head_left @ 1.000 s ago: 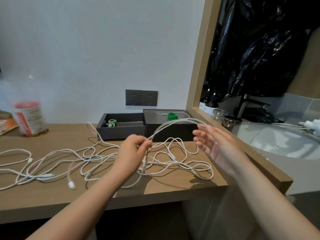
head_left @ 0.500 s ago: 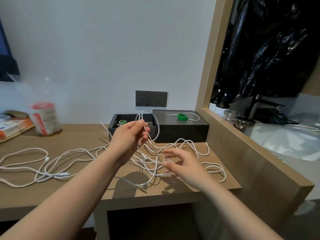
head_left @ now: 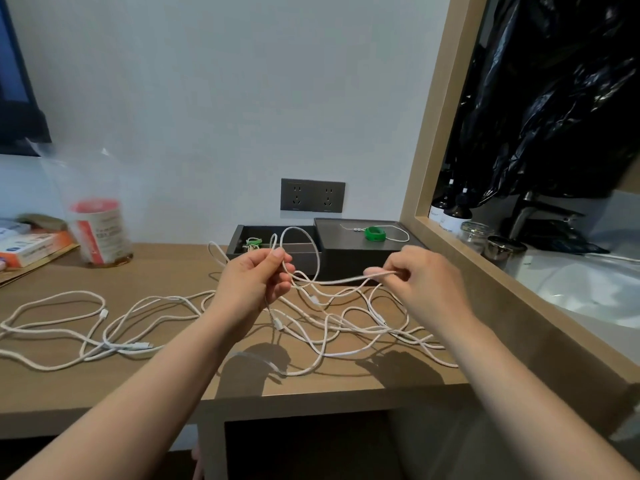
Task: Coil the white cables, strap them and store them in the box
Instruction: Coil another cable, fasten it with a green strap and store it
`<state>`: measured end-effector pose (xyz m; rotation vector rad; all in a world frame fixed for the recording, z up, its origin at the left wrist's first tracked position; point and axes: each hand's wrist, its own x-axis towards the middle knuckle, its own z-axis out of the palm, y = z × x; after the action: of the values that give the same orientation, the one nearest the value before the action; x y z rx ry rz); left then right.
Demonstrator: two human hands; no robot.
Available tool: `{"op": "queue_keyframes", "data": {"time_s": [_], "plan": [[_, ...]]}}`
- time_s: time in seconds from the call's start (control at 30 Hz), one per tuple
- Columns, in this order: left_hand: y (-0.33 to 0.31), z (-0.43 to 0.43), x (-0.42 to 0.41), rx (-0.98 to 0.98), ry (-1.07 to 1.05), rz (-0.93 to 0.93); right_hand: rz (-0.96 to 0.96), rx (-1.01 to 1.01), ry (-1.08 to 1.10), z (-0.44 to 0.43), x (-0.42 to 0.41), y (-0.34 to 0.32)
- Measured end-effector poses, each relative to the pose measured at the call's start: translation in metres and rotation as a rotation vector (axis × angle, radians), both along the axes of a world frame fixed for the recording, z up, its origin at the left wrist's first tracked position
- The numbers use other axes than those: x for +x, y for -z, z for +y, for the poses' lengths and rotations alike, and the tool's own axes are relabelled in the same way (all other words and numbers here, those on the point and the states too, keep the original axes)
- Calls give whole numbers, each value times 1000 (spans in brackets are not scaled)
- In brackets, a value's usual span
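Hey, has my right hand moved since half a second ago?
Yes. The right hand has risen from well below the dark lid to its front right corner, where it now pinches a white cable.

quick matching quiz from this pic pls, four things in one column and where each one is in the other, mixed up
Things:
1. green strap
2. red-capped jar
3. wall socket
4. white cable

Places:
A. pinched between the left hand and the right hand
B. above the open box
C. on the dark lid
D. on the left part of the desk, near the wall

Pairs: 1-C, 2-D, 3-B, 4-A
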<state>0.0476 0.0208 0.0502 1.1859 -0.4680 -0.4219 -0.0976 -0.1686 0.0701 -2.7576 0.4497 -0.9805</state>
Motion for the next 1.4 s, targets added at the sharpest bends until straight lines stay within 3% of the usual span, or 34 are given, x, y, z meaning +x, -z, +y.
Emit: {"op": "queue_keyframes", "data": {"time_s": [0.07,0.17,0.37,0.57,0.87,1.03,1.13,1.23,1.4], "plan": [[3,1,4,13,-13,-3,52,87,-11,-10,-6,-7],[8,1,5,47,-13,-24,75,420,-152,-15,-15,-10],[14,-3,6,83,-77,-6,-143,862,-403,-11,-25,-13],[22,-5,5,137,-100,-26,-135,962,-389,-2,-25,-21],[24,-8,-10,240,-119,-186,-208,823,-81,5,-16,-8],[30,6,-8,412,-196,-370,-297,1191,6,-10,-13,14],[32,12,-2,440,-135,-318,-380,1342,50,-16,-8,20],[31,13,-1,441,-43,-246,-316,1316,77,-14,1,25],[28,15,-13,318,-43,-320,3,741,163,-10,4,34]]}}
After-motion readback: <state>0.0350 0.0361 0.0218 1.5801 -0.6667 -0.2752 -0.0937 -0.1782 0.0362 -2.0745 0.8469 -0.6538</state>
